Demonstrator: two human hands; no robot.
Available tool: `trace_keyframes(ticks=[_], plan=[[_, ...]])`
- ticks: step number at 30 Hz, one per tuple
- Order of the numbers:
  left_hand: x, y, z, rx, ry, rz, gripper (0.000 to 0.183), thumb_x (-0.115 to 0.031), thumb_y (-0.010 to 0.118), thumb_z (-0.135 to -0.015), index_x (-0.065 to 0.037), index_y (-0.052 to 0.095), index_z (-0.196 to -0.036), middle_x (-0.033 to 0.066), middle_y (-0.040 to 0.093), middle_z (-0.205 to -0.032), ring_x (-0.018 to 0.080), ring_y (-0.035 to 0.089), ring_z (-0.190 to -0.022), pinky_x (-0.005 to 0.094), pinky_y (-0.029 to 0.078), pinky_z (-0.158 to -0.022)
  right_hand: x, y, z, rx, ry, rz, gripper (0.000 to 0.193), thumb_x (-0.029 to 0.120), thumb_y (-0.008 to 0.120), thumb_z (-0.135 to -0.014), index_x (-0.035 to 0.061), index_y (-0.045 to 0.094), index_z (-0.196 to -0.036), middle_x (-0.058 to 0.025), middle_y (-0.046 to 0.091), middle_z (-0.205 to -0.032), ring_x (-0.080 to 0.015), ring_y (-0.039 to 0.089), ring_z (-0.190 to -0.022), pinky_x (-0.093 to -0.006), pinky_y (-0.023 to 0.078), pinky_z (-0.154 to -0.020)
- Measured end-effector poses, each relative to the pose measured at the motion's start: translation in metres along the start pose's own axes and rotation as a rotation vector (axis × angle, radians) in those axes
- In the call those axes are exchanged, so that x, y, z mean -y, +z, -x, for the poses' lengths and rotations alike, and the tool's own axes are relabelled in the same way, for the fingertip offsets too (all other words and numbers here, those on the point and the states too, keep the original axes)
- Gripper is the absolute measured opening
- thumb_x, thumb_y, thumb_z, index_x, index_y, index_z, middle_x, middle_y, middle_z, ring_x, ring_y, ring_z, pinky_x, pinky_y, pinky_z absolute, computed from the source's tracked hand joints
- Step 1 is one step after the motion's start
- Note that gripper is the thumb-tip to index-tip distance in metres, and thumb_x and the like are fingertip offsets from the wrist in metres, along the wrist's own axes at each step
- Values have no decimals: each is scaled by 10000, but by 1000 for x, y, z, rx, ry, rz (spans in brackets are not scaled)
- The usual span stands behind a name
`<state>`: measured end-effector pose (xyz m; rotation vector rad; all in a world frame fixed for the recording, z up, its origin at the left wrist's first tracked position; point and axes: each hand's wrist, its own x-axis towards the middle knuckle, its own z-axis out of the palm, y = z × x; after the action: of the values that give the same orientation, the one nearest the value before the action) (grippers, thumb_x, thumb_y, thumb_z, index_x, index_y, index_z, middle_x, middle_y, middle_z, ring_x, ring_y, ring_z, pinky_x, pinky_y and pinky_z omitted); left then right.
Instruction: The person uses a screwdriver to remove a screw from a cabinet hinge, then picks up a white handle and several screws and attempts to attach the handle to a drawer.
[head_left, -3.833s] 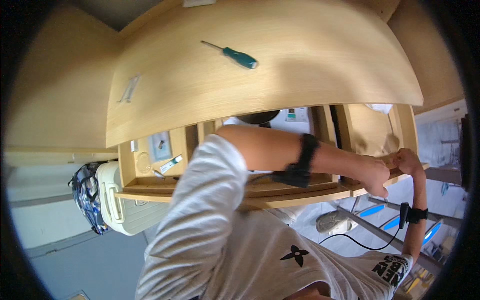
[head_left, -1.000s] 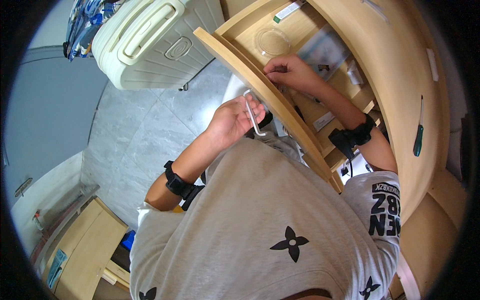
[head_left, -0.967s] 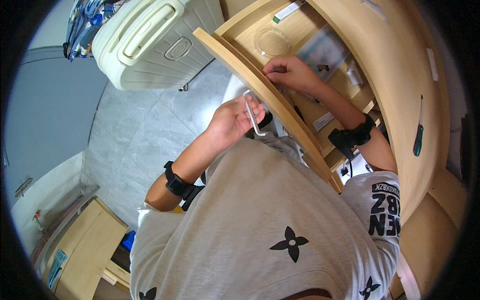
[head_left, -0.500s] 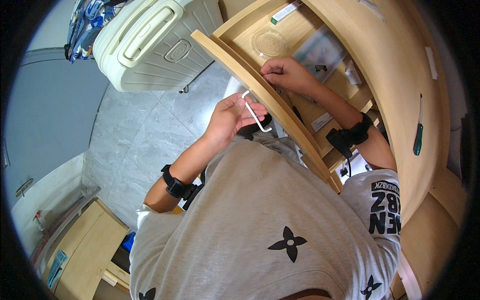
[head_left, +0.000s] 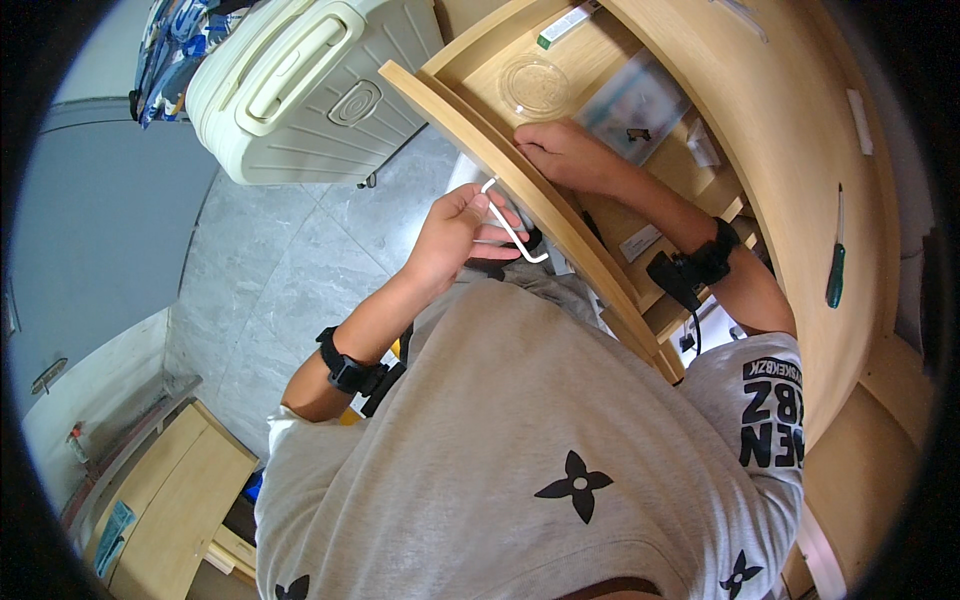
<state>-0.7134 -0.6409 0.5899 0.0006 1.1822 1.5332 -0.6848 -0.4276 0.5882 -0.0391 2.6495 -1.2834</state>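
My left hand (head_left: 447, 238) pinches a white U-shaped drawer handle (head_left: 510, 228) between thumb and fingers, its other fingers spread behind it. The handle is held along the outer face of a wooden drawer's front panel (head_left: 462, 127); I cannot tell whether its upper end touches the wood. My right hand (head_left: 572, 157) reaches into the pulled-out drawer, fingers curled together against the inner side of that panel. What those fingers hold, if anything, is hidden.
Inside the drawer lie a round clear plastic lid (head_left: 533, 86), a green-and-white box (head_left: 567, 26), a clear plastic bag (head_left: 632, 98) and a small white box (head_left: 703, 145). A green-handled screwdriver (head_left: 836, 274) rests on the wooden desktop. A cream suitcase (head_left: 300, 135) stands beyond the drawer.
My right hand has shifted slightly left and down along the inside of the panel, its fingers more tightly curled. My left hand keeps the handle in nearly the same place.
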Motion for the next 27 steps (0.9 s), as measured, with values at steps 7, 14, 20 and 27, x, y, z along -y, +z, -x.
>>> trace_keyframes(ticks=[7,14,20,27], plan=[[-7,-6,2,51,-102,121,255,-178,325,-994,28,473,-1018,195,593,-950,356,648,-893,415,574,-749,-10,0,3,-30,-77,-29,179,150,513,-873,-21,562,-846,-142,590,-721,-207,562,-667,-331,451,-630],[-4,-6,0,55,-82,99,290,-215,321,-999,31,466,-1045,165,576,-962,359,647,-901,401,579,-740,-12,1,2,-71,-132,-79,167,127,529,-879,-28,547,-818,-98,559,-691,-129,503,-645,-285,430,-607],[-1,-8,-1,43,-29,29,260,-200,331,-998,20,468,-1020,186,595,-962,338,654,-884,387,570,-764,-16,4,-2,25,10,-46,181,124,508,-894,-31,544,-808,-68,559,-693,-101,495,-651,-285,420,-593],[-3,-5,0,62,-42,24,311,-214,287,-1006,44,447,-1070,166,568,-977,349,641,-920,387,571,-771,-15,-4,1,124,1,-244,168,163,479,-916,6,534,-898,17,524,-721,-61,472,-667,-237,400,-588]])
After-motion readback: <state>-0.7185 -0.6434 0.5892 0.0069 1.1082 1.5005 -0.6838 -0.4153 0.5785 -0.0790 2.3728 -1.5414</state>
